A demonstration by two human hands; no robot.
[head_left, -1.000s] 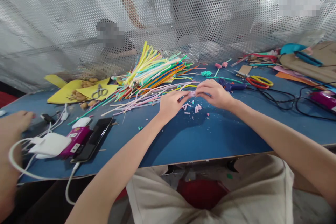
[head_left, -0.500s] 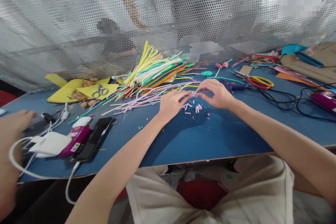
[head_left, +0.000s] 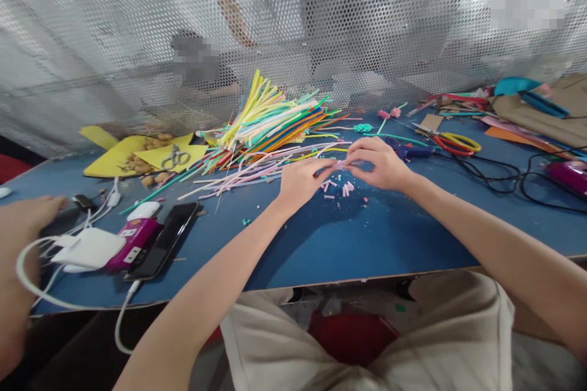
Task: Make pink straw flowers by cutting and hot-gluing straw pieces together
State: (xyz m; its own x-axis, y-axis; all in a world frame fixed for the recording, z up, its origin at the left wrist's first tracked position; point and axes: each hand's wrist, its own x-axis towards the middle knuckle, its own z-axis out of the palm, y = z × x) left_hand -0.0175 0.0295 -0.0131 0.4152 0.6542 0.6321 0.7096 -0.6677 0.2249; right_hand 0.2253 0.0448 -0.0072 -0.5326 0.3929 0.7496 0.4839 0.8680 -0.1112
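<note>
Pink pipe-cleaner piece [head_left: 339, 164] sits pinched between both hands above the blue surface [head_left: 348, 238], its short length running roughly sideways from one grip to the other, so neither hand is nearer. Left hand [head_left: 300, 180] and right hand [head_left: 378, 162] each have fingertips closed together on an end of it. Just below the grips lie cut pink bits [head_left: 342, 187]; beyond the left grip spreads the pile of coloured stems [head_left: 270, 122].

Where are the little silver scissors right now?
The silver scissors lie on the yellow paper at the far left of the blue table, beside the pile of pipe cleaners, well left of both hands.
</note>
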